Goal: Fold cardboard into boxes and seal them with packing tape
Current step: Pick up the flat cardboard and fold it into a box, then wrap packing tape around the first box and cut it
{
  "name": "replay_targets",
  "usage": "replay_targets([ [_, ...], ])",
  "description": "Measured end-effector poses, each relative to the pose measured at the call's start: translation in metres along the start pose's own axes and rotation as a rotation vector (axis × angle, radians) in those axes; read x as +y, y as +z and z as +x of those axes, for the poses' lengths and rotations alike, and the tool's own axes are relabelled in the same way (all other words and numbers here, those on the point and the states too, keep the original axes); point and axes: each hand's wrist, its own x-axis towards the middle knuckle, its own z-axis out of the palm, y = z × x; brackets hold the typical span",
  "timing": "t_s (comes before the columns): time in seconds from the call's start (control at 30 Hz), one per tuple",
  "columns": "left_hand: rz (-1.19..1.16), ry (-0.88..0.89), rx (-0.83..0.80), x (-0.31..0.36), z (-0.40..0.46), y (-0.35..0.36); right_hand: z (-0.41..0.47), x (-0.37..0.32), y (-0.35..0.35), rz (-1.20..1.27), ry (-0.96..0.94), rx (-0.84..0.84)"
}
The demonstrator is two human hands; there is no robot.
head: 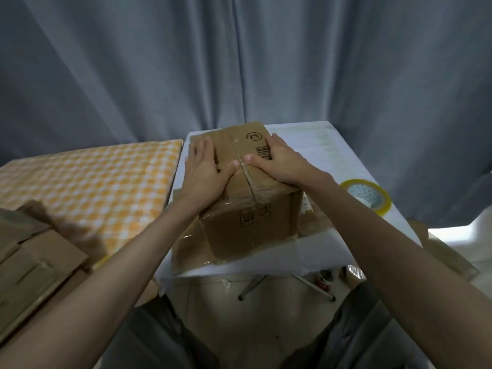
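With the box [247, 198] standing on flat cardboard on the white worktop [330, 246], left hand [205, 169] and right hand [279, 162] lie in a flat, wide grip, so best press evenly outward from the seam [246, 169], keeping the tape roll [368, 195] near.

A single wide-angle head view looks forward and down from the person's own eye level, close above the box [247, 187] on the white counter [319, 251]. Both forearms reach in from the bottom corners toward the box. Beyond the box a grey curtain [239, 62] fills the upper half; below it, floor shows.
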Motion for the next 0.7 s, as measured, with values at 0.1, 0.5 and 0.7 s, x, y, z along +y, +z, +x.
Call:
replay_targets([
  [0.1,0.018,0.258,-0.093,0.001,-0.001,-0.002,0.002,-0.002,-0.001,0.007,0.030,0.003],
  [0.5,0.278,0.384,-0.375,-0.012,0.005,0.004,-0.057,0.119,-0.054,-0.093,0.471,0.124],
  [0.7,0.268,0.342,-0.317,-0.008,-0.003,0.004,-0.103,0.145,-0.046,-0.406,0.551,-0.080],
])
